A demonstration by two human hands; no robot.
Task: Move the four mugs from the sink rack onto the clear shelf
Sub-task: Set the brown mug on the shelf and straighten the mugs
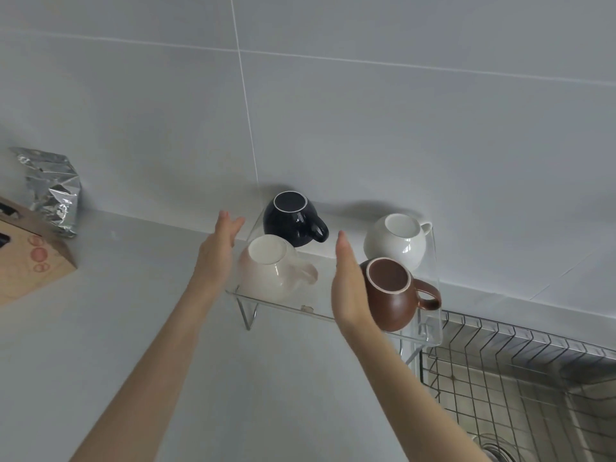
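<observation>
Clear shelf (430,331): transparent acrylic riser on thin metal legs, standing on the grey desk (133,328) against the tiled wall, just left of the sink rack (520,355).

Contents, four mugs, all upside down with bases up, likely so they drain and stay free of dust:
- Black mug (293,221), back left, handle to the right.
- White mug (398,243), back right, handle toward the wall.
- Cream mug (273,271), front left, handle to the right.
- Brown mug (396,291), front right, near the shelf's edge, handle to the right.

Sink rack: wire grid over the sink; no mugs on the visible part. The task appears complete or nearly so.

Left hand (218,251): flat, fingers spread wide, holding nothing, just left of the cream mug.
Right hand (348,288): flat, fingers together and extended, empty, between the cream and brown mugs; contact with the brown mug cannot be determined. The pose suggests steadying or checking the row.

Other: foil bag (53,190) and cardboard box (30,258), far left, well apart.
</observation>
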